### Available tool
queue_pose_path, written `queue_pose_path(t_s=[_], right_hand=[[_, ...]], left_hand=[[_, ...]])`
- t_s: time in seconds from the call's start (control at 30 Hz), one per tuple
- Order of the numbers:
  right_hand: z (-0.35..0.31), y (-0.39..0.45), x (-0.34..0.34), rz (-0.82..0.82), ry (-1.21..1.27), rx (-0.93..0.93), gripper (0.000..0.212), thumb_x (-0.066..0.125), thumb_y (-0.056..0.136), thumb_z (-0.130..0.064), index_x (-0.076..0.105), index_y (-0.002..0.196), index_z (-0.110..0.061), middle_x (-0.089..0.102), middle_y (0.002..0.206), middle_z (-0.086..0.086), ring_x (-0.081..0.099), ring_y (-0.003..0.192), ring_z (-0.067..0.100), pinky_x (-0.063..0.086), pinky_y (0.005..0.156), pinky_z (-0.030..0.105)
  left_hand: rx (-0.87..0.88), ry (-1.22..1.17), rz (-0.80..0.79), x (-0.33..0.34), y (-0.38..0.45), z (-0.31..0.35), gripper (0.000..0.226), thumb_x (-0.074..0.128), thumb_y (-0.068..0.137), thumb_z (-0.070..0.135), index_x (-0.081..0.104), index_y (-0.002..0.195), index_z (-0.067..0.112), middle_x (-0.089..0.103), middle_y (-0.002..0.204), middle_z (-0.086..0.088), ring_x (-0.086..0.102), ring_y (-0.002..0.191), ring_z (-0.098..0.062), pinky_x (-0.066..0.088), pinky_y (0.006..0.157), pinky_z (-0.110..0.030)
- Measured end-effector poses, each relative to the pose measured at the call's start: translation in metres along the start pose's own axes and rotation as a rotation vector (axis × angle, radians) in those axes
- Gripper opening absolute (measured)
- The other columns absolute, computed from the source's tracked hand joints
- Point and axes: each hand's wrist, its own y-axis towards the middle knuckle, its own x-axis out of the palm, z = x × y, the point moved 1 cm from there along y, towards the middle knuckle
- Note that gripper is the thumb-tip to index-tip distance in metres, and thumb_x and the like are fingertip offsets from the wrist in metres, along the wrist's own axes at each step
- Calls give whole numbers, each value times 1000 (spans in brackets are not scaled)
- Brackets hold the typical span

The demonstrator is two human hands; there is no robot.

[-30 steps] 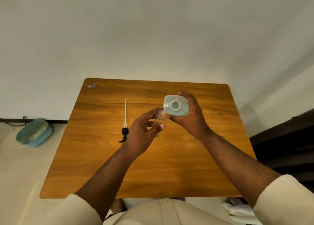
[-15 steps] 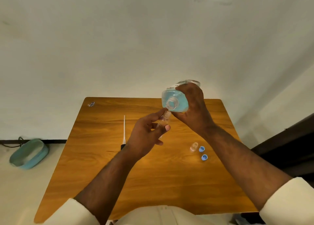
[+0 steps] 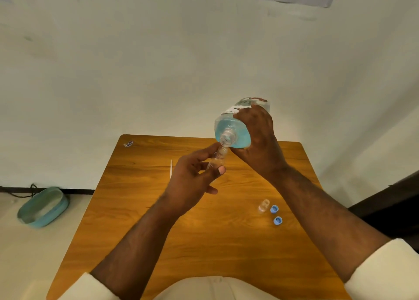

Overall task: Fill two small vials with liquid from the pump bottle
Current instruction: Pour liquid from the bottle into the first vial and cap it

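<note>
While hands [image 3: 195, 175] grip vial [image 3: 218, 160] and bottle [image 3: 231, 127], wooden table [image 3: 140, 220] against pale wall [image 3: 158, 61], teal basin [image 3: 43, 206] on floor.

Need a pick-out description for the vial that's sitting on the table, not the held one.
On the wooden table, look near its right edge, under the person's right forearm. The spare vial stands there, just left of two blue caps. It is the only clear, colourless piece in that cluster, and no hand touches it.

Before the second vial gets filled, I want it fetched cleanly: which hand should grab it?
Probably the left: the right hand grips the tilted bottle, while the left hand pinches only a vial. The second vial stands right.
</note>
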Motion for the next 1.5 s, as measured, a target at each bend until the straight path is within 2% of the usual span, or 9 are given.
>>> queue_pose_path(t_s=[0.17, 0.47, 0.77, 1.03, 1.2, 1.5], right_hand=[[3, 4, 1, 12, -41, -22, 73, 81, 72, -24, 34, 128, -22, 51, 129, 21, 43, 126, 38, 36, 101, 39], [7, 6, -1, 9, -84, -51, 71, 81, 73, -23, 35, 127, -22, 52, 129, 22, 42, 126, 39, 42, 98, 47], [15, 10, -4, 35, -131, -83, 70, 81, 72, -20, 36, 126, -20, 53, 127, 25, 43, 124, 43, 37, 99, 44], [15, 16, -7, 51, -146, -100, 73, 84, 70, -17, 36, 125, -19, 54, 125, 27, 44, 122, 46, 42, 95, 50], [15, 21, -10, 63, -146, -108, 71, 83, 70, -18, 37, 125, -18, 55, 124, 28, 44, 122, 47, 36, 97, 46], [15, 24, -13, 67, -154, -100, 69, 82, 72, -19, 37, 124, -19, 55, 124, 27, 45, 122, 45, 35, 99, 46]], left_hand=[[-8, -54, 9, 1, 0, 0, 57, 72, 82, 13, 54, 135, 22, 61, 131, 4, 66, 106, -24, 60, 63, -49], [-2, -97, 0, 2, 6, 1, 55, 72, 82, 8, 56, 134, 20, 64, 126, 8, 70, 98, -20, 61, 58, -43], [16, -84, -19, 5, 14, 3, 54, 72, 82, 9, 57, 133, 16, 64, 127, 10, 70, 97, -23, 61, 56, -43], [30, -100, -22, 5, 20, 2, 53, 72, 82, 9, 57, 132, 19, 67, 122, 8, 70, 98, -22, 61, 61, -47], [59, -112, -30, 6, 22, 4, 53, 71, 83, 9, 56, 133, 17, 67, 123, 1, 71, 96, -22, 62, 61, -45], [70, -132, -43, 6, 24, 5, 55, 71, 82, 9, 55, 134, 14, 65, 127, -2, 71, 98, -23, 62, 62, -46]])
